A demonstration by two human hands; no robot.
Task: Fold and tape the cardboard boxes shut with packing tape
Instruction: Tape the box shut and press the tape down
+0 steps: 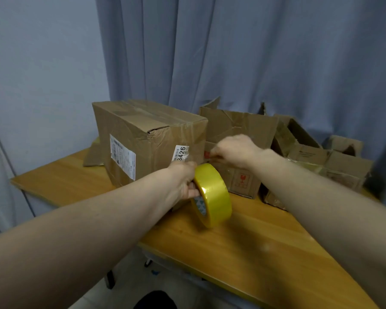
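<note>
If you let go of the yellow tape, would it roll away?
Probably. The yellow tape roll is round and stands on edge in the left hand, so it could roll along the smooth wooden table or tip flat. It looks thick and nearly full, so likely a bit heavy for its size.

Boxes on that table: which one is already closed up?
The big box with white labels on the left: its top flaps lie flat under tape. The boxes to its right, like the crumpled one, stand open with flaps up.
</note>
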